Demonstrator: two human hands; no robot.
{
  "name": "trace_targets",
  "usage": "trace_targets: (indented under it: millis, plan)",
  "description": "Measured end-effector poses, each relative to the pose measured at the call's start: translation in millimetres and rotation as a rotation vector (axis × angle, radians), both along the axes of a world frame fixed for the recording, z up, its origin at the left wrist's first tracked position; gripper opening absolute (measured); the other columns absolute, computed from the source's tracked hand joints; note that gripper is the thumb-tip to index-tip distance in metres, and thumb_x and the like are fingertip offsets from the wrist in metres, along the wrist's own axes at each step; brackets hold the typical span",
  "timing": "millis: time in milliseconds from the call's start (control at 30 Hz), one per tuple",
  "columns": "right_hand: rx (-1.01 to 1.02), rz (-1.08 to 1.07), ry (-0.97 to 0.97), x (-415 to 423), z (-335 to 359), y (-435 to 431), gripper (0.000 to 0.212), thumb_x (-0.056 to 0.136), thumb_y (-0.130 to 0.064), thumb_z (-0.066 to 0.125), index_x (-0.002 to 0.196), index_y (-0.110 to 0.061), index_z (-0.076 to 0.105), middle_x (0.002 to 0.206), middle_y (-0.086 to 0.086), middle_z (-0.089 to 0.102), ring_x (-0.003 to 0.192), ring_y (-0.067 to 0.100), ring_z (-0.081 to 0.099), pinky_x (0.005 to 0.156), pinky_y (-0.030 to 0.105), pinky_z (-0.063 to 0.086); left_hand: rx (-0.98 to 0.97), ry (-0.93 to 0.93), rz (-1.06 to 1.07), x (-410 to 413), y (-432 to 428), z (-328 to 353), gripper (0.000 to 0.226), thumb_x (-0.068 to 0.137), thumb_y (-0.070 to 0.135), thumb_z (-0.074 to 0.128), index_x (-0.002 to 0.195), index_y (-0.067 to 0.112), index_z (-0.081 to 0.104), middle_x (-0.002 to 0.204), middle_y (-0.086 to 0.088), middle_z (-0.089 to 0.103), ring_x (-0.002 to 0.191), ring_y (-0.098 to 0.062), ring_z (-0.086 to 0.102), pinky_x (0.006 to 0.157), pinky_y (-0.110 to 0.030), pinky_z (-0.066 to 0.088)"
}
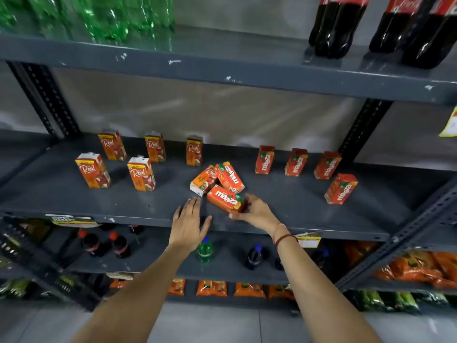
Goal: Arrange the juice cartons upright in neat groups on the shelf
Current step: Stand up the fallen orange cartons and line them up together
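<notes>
On the grey middle shelf, several orange Real cartons stand upright at the left. Several red Maaza cartons stand upright at the right. Three cartons lie toppled in the middle: a Real carton, a Maaza carton behind, and a Maaza carton at the front. My right hand grips the right end of that front Maaza carton. My left hand hovers flat and open over the shelf's front edge, just left of the pile.
Green bottles and dark cola bottles stand on the shelf above. Small soda bottles sit on the shelf below, with orange snack packets lower still. A black upright post rises at the back right.
</notes>
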State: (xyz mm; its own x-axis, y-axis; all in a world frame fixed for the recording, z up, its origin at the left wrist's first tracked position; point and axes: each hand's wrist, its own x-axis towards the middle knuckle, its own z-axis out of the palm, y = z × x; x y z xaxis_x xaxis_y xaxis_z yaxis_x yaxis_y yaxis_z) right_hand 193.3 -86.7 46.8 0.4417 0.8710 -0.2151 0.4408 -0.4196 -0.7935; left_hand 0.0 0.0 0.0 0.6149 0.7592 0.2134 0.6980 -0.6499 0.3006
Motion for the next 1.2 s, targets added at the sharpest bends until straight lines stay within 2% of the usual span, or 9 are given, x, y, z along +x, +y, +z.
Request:
trace_targets:
  millis: [100,200,333,400,500,733,833,933,1200]
  plan:
    - [0.001,0.043,-0.132,-3.0,-5.3,6.8,0.097,0.058,-0.037,0.086,0.137,-0.009,0.037,0.138,0.013,0.047,0.131,0.030,0.039,0.110,0.042,0.035,0.010,0.016,0.020,7.0,2.0,-2.8,0.061,0.094,0.044,0.037,0.138,0.002,0.036,0.145,-0.015,0.041,0.138,-0.027,0.031,0.112,-0.045,0.022]
    - [0.106,-0.056,-0.161,-8.6,-17.6,9.1,0.083,0.059,-0.027,0.087,0.129,-0.009,0.048,0.126,0.015,0.057,0.121,0.031,0.049,0.103,0.044,0.043,0.012,0.020,0.005,6.9,2.1,-2.7,0.066,0.091,0.047,0.029,0.137,0.001,0.039,0.145,-0.016,0.041,0.137,-0.027,0.032,0.112,-0.045,0.022]
    - [0.256,-0.179,-0.071,-11.5,-30.2,6.2,0.061,0.062,-0.019,0.086,0.115,-0.008,0.058,0.111,0.012,0.065,0.096,0.018,0.059,0.076,0.019,0.047,0.035,-0.005,-0.011,4.8,4.6,-3.4,0.071,0.089,0.052,0.021,0.135,0.001,0.043,0.143,-0.017,0.044,0.135,-0.028,0.036,0.111,-0.045,0.025]
    - [0.289,-0.176,-0.014,-10.6,-30.3,4.7,0.058,0.064,-0.020,0.085,0.114,-0.010,0.058,0.112,0.010,0.064,0.093,0.015,0.058,0.074,0.016,0.046,0.032,-0.010,-0.010,4.6,3.7,-4.4,0.070,0.089,0.051,0.023,0.133,0.001,0.044,0.142,-0.017,0.046,0.134,-0.029,0.037,0.110,-0.046,0.026]
    - [0.356,-0.170,0.233,-2.7,-27.3,1.5,0.054,0.073,-0.018,0.079,0.121,-0.012,0.055,0.120,0.009,0.063,0.110,0.020,0.058,0.094,0.033,0.049,0.033,0.000,-0.006,4.7,4.5,-5.4,0.069,0.090,0.050,0.022,0.134,0.001,0.044,0.142,-0.016,0.045,0.135,-0.028,0.036,0.110,-0.045,0.026]
    - [0.626,-0.346,0.883,11.0,-24.2,-9.8,0.034,0.095,-0.019,0.049,0.127,-0.011,0.050,0.124,0.008,0.058,0.118,0.018,0.054,0.105,0.036,0.040,0.030,0.035,-0.005,4.6,6.9,-8.4,0.071,0.090,0.053,0.018,0.135,0.005,0.043,0.144,-0.014,0.044,0.137,-0.025,0.033,0.112,-0.044,0.023]
    - [0.603,-0.492,1.035,11.7,-22.4,-8.6,0.037,0.096,-0.032,0.046,0.127,-0.012,0.048,0.127,0.011,0.055,0.119,0.025,0.052,0.101,0.045,0.042,0.037,0.046,-0.008,5.3,6.9,-7.5,0.071,0.090,0.053,0.017,0.136,0.005,0.042,0.145,-0.013,0.043,0.138,-0.025,0.031,0.112,-0.043,0.022]
    - [0.536,-0.548,1.092,9.1,-22.9,-9.7,0.052,0.093,-0.046,0.045,0.135,-0.015,0.044,0.127,0.008,0.057,0.112,0.022,0.056,0.090,0.042,0.047,0.049,0.073,-0.031,7.0,5.3,-7.4,0.067,0.092,0.050,0.016,0.138,0.007,0.039,0.147,-0.011,0.039,0.139,-0.022,0.027,0.113,-0.044,0.019]
    - [0.548,-0.380,1.467,-12.3,-5.5,-4.6,0.053,0.093,-0.051,0.042,0.124,-0.010,0.053,0.110,0.012,0.070,0.094,0.022,0.071,0.084,0.033,0.057,0.071,0.100,-0.087,18.2,-1.8,-6.6,0.072,0.089,0.054,0.018,0.140,0.006,0.036,0.149,-0.012,0.037,0.139,-0.023,0.027,0.113,-0.044,0.019]
